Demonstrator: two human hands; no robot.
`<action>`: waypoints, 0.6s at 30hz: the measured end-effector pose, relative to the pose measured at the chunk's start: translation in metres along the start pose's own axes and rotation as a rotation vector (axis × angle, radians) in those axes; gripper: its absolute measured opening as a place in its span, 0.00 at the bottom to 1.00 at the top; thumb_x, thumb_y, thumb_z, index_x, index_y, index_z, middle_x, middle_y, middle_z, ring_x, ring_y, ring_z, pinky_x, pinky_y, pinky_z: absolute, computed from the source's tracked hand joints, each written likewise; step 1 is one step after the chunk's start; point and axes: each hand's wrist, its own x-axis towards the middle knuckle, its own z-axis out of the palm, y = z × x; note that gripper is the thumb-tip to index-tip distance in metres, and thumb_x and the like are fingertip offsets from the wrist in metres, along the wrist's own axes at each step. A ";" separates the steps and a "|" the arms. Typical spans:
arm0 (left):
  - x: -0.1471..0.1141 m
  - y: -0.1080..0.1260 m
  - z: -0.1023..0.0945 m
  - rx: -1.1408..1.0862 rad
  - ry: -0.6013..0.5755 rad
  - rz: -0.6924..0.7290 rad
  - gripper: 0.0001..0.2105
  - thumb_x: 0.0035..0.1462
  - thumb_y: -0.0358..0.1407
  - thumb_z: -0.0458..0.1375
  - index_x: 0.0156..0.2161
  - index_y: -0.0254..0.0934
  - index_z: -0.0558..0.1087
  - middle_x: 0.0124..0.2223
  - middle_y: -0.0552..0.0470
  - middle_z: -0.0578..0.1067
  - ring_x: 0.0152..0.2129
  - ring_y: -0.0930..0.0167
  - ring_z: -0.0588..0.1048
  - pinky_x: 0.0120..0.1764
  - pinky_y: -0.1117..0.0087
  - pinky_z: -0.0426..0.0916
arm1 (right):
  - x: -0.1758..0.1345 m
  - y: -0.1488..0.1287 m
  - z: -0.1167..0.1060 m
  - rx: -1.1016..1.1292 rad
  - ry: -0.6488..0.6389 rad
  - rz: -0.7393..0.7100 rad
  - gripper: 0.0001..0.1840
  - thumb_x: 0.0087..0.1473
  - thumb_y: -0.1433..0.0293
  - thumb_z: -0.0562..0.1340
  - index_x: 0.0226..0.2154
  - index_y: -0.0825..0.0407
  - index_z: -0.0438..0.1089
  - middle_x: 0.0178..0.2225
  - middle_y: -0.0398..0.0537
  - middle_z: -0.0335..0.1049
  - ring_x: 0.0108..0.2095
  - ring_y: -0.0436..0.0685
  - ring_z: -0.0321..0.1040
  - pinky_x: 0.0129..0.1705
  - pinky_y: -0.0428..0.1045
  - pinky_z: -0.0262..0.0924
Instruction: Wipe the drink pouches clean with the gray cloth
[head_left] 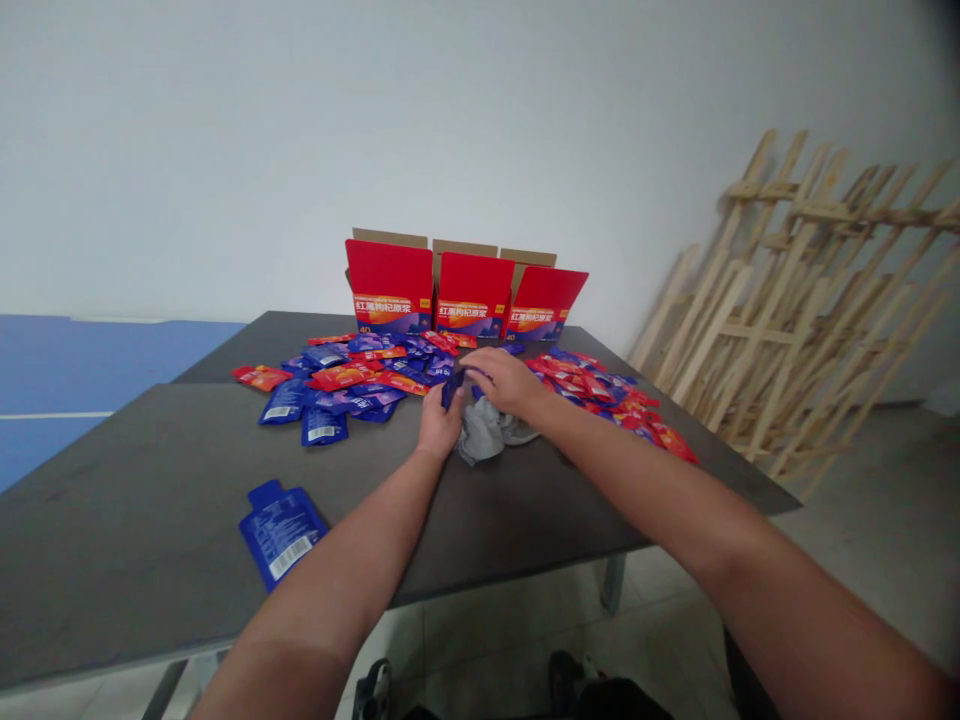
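Near the middle of the dark table, my left hand (pixel 441 418) is closed around a small blue pouch (pixel 452 388). My right hand (pixel 501 378) reaches over from the right, its fingers bent at the top of that same pouch; its fingertips are partly hidden. Under and beside my hands lies a crumpled grey cloth (pixel 480 432). To the left spreads a loose pile of blue and red pouches (pixel 345 376). A second heap of mostly red pouches (pixel 600 388) lies to the right, past my right forearm.
Three open red boxes (pixel 470 300) stand in a row at the table's back. One blue pouch (pixel 281 528) lies alone at the front left, by my left forearm. Wooden slatted frames (pixel 795 300) lean on the wall at right. The table (pixel 150 560) has a bare front-left stretch.
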 end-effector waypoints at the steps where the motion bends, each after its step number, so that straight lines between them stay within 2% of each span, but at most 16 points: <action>1: 0.000 0.001 -0.001 -0.051 0.001 -0.027 0.15 0.60 0.43 0.52 0.47 0.37 0.71 0.45 0.44 0.73 0.46 0.63 0.70 0.52 0.61 0.61 | -0.009 -0.005 0.009 -0.009 0.102 0.113 0.18 0.62 0.67 0.51 0.51 0.52 0.66 0.51 0.54 0.67 0.53 0.58 0.61 0.56 0.55 0.55; 3: 0.000 0.002 -0.002 -0.111 0.019 -0.086 0.16 0.61 0.44 0.51 0.48 0.37 0.70 0.46 0.44 0.74 0.46 0.63 0.72 0.51 0.62 0.62 | -0.028 -0.015 0.032 -0.044 0.248 0.334 0.21 0.61 0.64 0.52 0.55 0.54 0.62 0.54 0.57 0.64 0.56 0.60 0.57 0.58 0.57 0.52; 5: -0.001 0.003 -0.003 -0.123 0.033 -0.117 0.16 0.61 0.45 0.51 0.48 0.37 0.70 0.46 0.44 0.75 0.45 0.64 0.73 0.51 0.63 0.63 | -0.044 -0.023 0.057 -0.081 0.250 0.484 0.24 0.60 0.61 0.54 0.55 0.55 0.62 0.55 0.60 0.61 0.57 0.63 0.55 0.58 0.59 0.51; 7: -0.001 0.002 -0.003 -0.105 0.044 -0.124 0.16 0.62 0.45 0.50 0.48 0.37 0.69 0.45 0.44 0.75 0.43 0.65 0.73 0.50 0.64 0.64 | -0.055 -0.028 0.077 -0.120 0.192 0.574 0.27 0.58 0.59 0.57 0.56 0.55 0.61 0.56 0.61 0.59 0.57 0.65 0.55 0.58 0.60 0.50; 11: 0.002 -0.004 -0.005 -0.047 0.076 -0.141 0.14 0.62 0.44 0.49 0.46 0.37 0.67 0.42 0.46 0.74 0.40 0.67 0.73 0.48 0.65 0.65 | -0.060 -0.028 0.092 -0.171 0.006 0.598 0.31 0.54 0.56 0.61 0.56 0.53 0.61 0.52 0.59 0.63 0.52 0.66 0.60 0.55 0.59 0.52; 14: 0.004 -0.009 -0.005 -0.058 0.102 -0.205 0.14 0.61 0.44 0.50 0.48 0.38 0.65 0.41 0.47 0.73 0.39 0.67 0.73 0.47 0.65 0.65 | -0.058 -0.024 0.090 -0.169 -0.073 0.556 0.24 0.54 0.59 0.61 0.51 0.52 0.65 0.46 0.56 0.66 0.49 0.65 0.62 0.52 0.57 0.54; 16: 0.006 -0.011 -0.004 -0.099 0.110 -0.246 0.15 0.60 0.43 0.51 0.49 0.38 0.65 0.41 0.48 0.73 0.38 0.68 0.73 0.46 0.65 0.66 | -0.058 -0.022 0.089 -0.133 -0.052 0.524 0.18 0.55 0.62 0.59 0.48 0.51 0.67 0.44 0.55 0.67 0.48 0.63 0.62 0.51 0.56 0.55; 18: 0.007 -0.010 -0.004 -0.184 0.123 -0.292 0.16 0.59 0.43 0.52 0.49 0.39 0.64 0.41 0.49 0.73 0.35 0.69 0.73 0.43 0.66 0.67 | -0.058 -0.020 0.089 -0.076 0.032 0.507 0.15 0.56 0.64 0.58 0.45 0.51 0.67 0.43 0.53 0.66 0.47 0.62 0.63 0.50 0.55 0.57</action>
